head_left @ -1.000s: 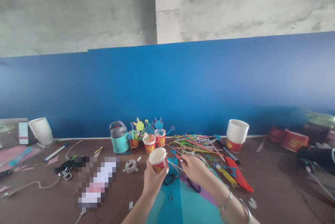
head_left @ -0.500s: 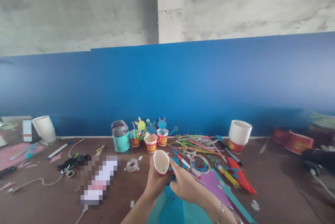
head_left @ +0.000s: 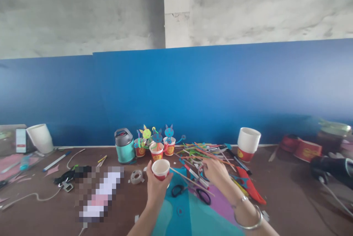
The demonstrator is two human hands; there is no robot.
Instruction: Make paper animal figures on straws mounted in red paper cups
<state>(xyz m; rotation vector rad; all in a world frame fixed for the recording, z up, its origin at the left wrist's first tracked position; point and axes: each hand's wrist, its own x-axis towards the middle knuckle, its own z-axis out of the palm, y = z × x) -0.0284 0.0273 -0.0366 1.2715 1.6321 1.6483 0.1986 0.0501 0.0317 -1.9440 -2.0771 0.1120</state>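
My left hand (head_left: 157, 184) is closed around a white-and-red paper cup (head_left: 160, 169), whose open mouth faces up and slightly toward me. To the right, my right hand (head_left: 214, 171) is lowered over the craft pile, fingers curled down. Its fingertips meet a clear ring-shaped roll (head_left: 200, 174), but what they pinch is hidden. Between the hands, black-handled scissors (head_left: 204, 196) rest on blue and purple paper sheets (head_left: 180, 225). A thin pale stick (head_left: 190, 181) crosses above them. A red-and-white marker (head_left: 197, 176) lies beside the right hand.
Small cups (head_left: 156, 150) with paper cat figures stand behind, beside a teal flask (head_left: 125, 147). A tape roll (head_left: 137, 177) lies left of the cup. Coloured strips (head_left: 204, 150) are heaped at the back. Stacked cups (head_left: 248, 144) and a red sheet (head_left: 255, 192) are at right.
My right hand has left the cup and moved right to the craft pile. My left hand keeps the cup, now more upright and slightly left. The scissors have come into sight.
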